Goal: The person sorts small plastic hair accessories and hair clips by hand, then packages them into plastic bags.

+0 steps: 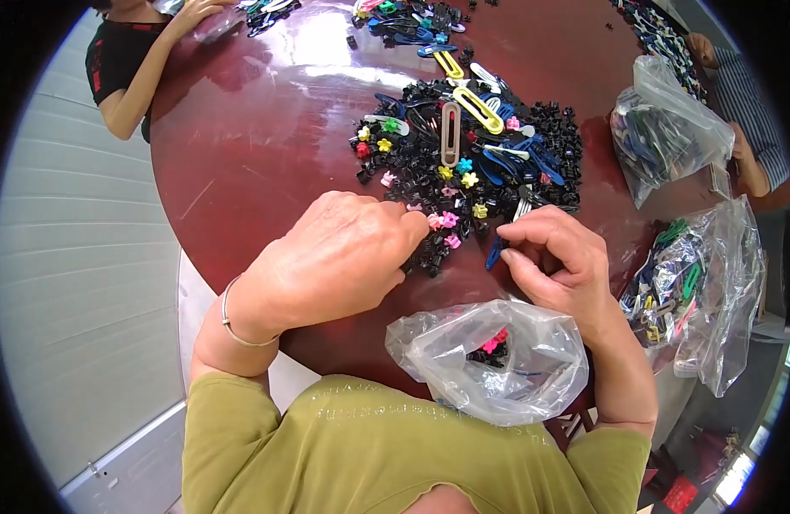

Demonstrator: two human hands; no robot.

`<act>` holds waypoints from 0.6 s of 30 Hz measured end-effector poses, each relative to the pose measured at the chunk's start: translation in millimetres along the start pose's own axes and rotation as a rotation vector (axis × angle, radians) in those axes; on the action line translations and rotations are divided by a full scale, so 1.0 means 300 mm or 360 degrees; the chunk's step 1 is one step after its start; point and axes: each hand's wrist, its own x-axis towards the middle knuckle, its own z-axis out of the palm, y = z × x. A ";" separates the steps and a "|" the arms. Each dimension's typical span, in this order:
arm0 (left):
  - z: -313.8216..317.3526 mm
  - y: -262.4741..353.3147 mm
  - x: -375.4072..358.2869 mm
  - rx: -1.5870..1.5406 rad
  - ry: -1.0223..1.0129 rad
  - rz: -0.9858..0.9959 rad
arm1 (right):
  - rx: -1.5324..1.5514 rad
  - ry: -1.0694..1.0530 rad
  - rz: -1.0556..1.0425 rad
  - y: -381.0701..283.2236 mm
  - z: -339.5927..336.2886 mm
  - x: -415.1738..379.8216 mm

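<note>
A large mixed heap of small black hair claws (420, 154) lies on the dark red table, with colourful flower claws, such as a pink flower claw (450, 220), among them. My left hand (335, 257) is at the heap's near left edge, fingers closed; anything in them is hidden. Between thumb and forefinger, my right hand (566, 265) pinches a dark blue snap hair clip (495, 254) at the heap's near right side. Below the hands, an open clear plastic bag (532, 390) rests against my front at the table edge. Inside it I see a bright pink flower claw (495, 341) and black pieces.
Larger snap clips, including a yellow one (479, 111) and a brown one (450, 135), lie on the heap. Filled plastic bags (669, 141) (729, 291) stand at the right. A person's arm (146, 81) is at the far left; another person's hand (742, 146) is at the right.
</note>
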 end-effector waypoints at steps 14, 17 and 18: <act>0.011 -0.026 0.007 -0.0238 0.0314 0.0097 | 0.0277 -0.0003 0.0082 -0.001 -0.029 0.001; -0.006 -0.037 0.017 -0.0586 0.0399 0.0240 | 0.0598 0.0042 0.0322 -0.012 -0.027 -0.013; -0.010 -0.038 0.021 -0.0633 0.0419 0.0266 | 0.0636 0.0063 0.0327 -0.016 -0.030 -0.011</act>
